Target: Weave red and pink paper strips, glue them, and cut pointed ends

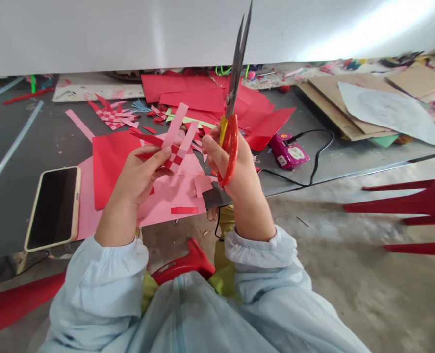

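Between the thumb and fingers of my left hand (143, 171) is a woven piece of red and pink paper strips (176, 156), its loose pink ends sticking up and away. My right hand (239, 166) holds a pair of scissors (232, 122) by the orange and yellow handles, with the blades upward and slightly apart. The right fingertips are near the woven piece; I cannot tell whether they touch it. Below lie a red paper sheet (109, 169) and a pink paper sheet (158, 211) with small offcuts on top.
A phone (53, 208) lies at the table's left edge. Further back are a woven red-pink piece (112, 115) and stacked red paper (188, 88). To the right are a purple device (289, 152) with a black cable and cardboard sheets (335, 108). Red stools (408, 203) stand around.
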Demonstrator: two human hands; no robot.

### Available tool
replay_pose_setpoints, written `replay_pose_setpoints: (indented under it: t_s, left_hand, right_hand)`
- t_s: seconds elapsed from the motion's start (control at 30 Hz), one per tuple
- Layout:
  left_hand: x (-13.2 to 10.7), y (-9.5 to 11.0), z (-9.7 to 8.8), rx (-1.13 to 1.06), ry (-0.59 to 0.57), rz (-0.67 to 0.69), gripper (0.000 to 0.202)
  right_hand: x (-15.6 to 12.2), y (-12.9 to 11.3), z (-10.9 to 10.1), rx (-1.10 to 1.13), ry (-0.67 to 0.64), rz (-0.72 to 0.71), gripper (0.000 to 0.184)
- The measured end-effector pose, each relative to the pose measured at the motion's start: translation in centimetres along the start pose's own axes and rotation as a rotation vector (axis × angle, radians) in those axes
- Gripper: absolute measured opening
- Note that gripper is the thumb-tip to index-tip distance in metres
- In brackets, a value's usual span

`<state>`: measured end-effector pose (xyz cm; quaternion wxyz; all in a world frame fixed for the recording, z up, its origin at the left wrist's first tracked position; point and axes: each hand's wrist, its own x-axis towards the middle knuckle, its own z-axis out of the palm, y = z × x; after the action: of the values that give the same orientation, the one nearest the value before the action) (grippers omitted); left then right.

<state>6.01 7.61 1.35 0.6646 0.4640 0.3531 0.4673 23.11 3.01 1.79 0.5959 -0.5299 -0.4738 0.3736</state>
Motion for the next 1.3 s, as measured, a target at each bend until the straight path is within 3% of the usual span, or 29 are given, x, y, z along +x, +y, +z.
replay_pose_setpoints:
  t_s: [0.1,0.27,0.53,0.77,0.93,1.03,1.17,1.3]
  left_hand:
    - [0.0,0.2,-0.1,-0.013,0.012,0.006,0.03]
    - [-0.1,-0.1,-0.4,-0.016,-0.094,-0.033,0.028]
    - [-0.1,-0.3,-0.6,0.017,-0.105,-0.034,0.026]
    - [0.3,-0.5,-0.7,0.066,-0.081,-0.007,0.028]
    - [0.0,0.0,-0.6,0.054,-0.123,-0.084,0.028]
    - [-0.3,0.5,-0.4,0.022,-0.177,-0.175,0.039]
    - [-0.3,1.1,-0.3,-0.061,-0.293,-0.315,0.07]
    - [0.1,1.7,-0.1,-0.178,-0.222,-0.421,0.082]
  right_hand:
    - [0.1,-0.1,0.1,0.006,-0.021,0.035,0.049]
    - [-0.1,-0.6,0.4,0.053,-0.038,0.081,0.055]
    - [0.0,-0.6,0.0,0.064,0.05,0.014,0.045]
    - [0.4,0.0,-0.4,0.104,0.093,-0.032,0.047]
    - [0.3,0.0,-0.3,0.143,0.088,-0.07,0.045]
    - [0.3,0.1,-0.3,0.141,0.102,-0.077,0.047]
    - [0.3,0.1,-0.4,0.098,0.111,-0.08,0.045]
    - [0.2,-0.1,-0.3,0.075,0.13,-0.095,0.043]
